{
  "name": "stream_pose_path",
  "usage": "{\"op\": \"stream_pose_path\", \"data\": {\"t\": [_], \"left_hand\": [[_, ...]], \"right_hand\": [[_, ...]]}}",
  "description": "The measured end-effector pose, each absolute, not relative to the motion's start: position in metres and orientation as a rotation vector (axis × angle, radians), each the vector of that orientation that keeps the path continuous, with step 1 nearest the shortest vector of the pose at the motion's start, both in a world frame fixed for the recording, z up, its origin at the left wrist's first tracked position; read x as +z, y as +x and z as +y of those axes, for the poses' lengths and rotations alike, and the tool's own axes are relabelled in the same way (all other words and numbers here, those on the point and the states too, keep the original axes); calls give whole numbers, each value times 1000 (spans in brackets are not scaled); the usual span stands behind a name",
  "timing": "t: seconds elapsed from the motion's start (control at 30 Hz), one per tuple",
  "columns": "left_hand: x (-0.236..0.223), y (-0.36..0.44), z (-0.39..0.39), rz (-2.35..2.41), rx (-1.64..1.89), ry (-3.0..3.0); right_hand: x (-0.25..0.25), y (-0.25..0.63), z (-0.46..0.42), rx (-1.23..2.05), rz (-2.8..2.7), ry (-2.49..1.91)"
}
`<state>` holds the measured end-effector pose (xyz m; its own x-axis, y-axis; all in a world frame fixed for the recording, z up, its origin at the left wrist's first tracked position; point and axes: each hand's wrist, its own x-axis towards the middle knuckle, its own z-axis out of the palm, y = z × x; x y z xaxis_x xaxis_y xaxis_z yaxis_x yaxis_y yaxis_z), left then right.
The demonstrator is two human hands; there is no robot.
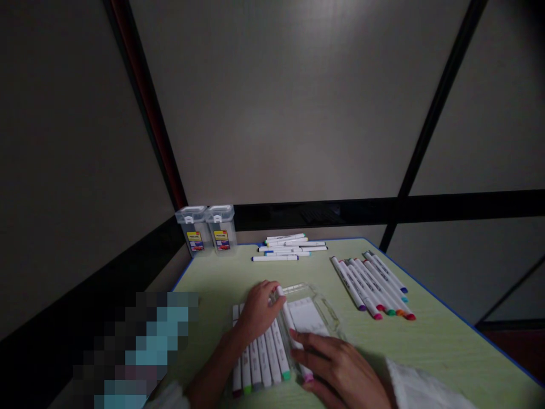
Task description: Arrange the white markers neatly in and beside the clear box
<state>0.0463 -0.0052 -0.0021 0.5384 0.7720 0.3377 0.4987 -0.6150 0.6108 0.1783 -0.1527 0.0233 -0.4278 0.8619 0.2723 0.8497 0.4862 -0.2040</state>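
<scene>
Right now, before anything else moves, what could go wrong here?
The pink-ended marker could slip or tilt if either the left hand or right hand loosens unevenly.
The left forearm crosses the row of markers, so it might knock them out of line.
The loose pile lies near the table's far edge; a bump might roll one off.

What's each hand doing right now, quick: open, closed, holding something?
Left hand: closed on the far end of the pink-tipped marker.
Right hand: closed on the same marker, toward its pink end.
</scene>
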Motion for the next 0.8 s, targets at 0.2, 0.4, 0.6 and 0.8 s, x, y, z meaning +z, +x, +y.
{"op": "stream_pose_path", "data": {"t": [0.2, 0.4, 0.6, 0.8], "left_hand": [[-4, 46, -5, 1062, 830, 2344], [-5, 45, -6, 1064, 831, 2332], [-7, 45, -5, 1098, 880, 2203], [-6, 44, -5, 1088, 864, 2213]], "right_hand": [[20, 181, -149, 108, -2421, -1416], [15, 184, -148, 138, -2437, -1290], [21, 190, -148, 90, -2375, -1192], [14, 197, -146, -31, -2313, -1225]]}}
